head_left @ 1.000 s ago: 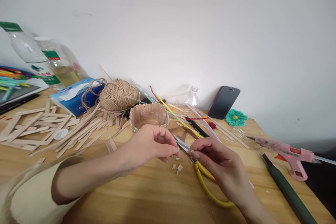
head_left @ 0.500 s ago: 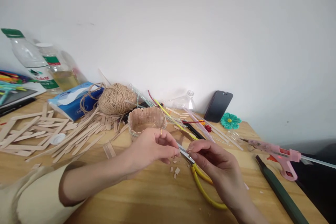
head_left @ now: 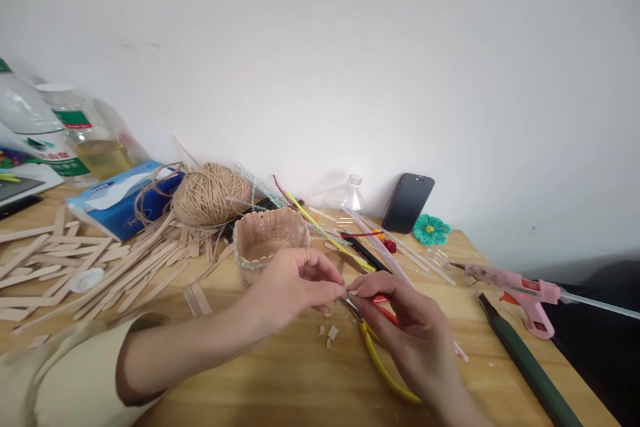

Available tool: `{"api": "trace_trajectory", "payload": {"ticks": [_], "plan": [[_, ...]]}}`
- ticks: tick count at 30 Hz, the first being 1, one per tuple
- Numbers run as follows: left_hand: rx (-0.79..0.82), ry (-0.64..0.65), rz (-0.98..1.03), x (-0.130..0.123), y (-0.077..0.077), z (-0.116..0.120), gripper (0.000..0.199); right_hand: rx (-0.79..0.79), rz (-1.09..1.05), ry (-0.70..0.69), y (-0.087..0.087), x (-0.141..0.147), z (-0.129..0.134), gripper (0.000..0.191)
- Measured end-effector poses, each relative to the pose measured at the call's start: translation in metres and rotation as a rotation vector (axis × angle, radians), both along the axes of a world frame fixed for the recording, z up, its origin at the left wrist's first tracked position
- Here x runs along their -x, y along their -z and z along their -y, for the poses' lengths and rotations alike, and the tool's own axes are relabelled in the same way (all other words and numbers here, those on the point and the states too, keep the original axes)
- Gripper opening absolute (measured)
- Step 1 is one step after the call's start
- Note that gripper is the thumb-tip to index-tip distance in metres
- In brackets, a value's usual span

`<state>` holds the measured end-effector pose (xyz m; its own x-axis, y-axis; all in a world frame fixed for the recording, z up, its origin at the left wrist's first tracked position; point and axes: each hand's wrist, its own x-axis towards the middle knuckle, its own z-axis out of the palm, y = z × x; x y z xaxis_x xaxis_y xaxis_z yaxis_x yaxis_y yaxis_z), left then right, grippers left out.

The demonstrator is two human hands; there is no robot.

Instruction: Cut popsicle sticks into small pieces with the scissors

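My left hand (head_left: 293, 283), a ring on one finger, is closed in a pinch in the middle of the head view. My right hand (head_left: 413, 323) pinches from the other side, and the fingertips of both hands meet or nearly meet. Something tiny seems to be between them, too small to name. Beneath my right hand lie scissors with yellow handles (head_left: 379, 360), partly hidden. A red piece (head_left: 386, 310) shows behind my right fingers. Small wood chips (head_left: 333, 332) lie below the fingertips. Behind my left hand stands a small basket of wooden sticks (head_left: 270, 230).
Craft sticks (head_left: 145, 267) lie heaped at left, near a twine ball (head_left: 210, 193), a tissue pack (head_left: 125, 200) and bottles (head_left: 103, 153). At right are a pink glue gun (head_left: 530, 297), a dark green tool (head_left: 525, 357), a phone (head_left: 409, 203) and a teal flower (head_left: 431, 230).
The view has turned slightly right, so the table things sit further left. My right fingertips have come closer to my left ones, and the red piece has come into sight.
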<state>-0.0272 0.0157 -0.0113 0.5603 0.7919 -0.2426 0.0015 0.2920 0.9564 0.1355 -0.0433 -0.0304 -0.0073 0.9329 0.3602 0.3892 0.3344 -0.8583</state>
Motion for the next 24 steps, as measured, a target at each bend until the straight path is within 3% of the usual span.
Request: {"api": "trace_trajectory", "payload": {"ticks": [13,16,19,24], "plan": [[0.031,-0.074,-0.005,-0.004,0.008,-0.002,0.006,-0.087,0.103,0.086,0.004,0.007,-0.002,0.013],[0.008,-0.064,-0.002,-0.003,0.011,-0.002,0.009,-0.018,0.025,0.15,0.008,0.009,-0.003,0.011],[-0.009,-0.065,-0.02,-0.004,0.013,0.0,0.009,0.076,-0.069,0.217,0.011,0.011,-0.001,0.023],[-0.022,-0.071,-0.019,-0.006,0.018,0.002,0.007,0.137,-0.057,0.327,0.011,0.016,0.004,0.028]]}}
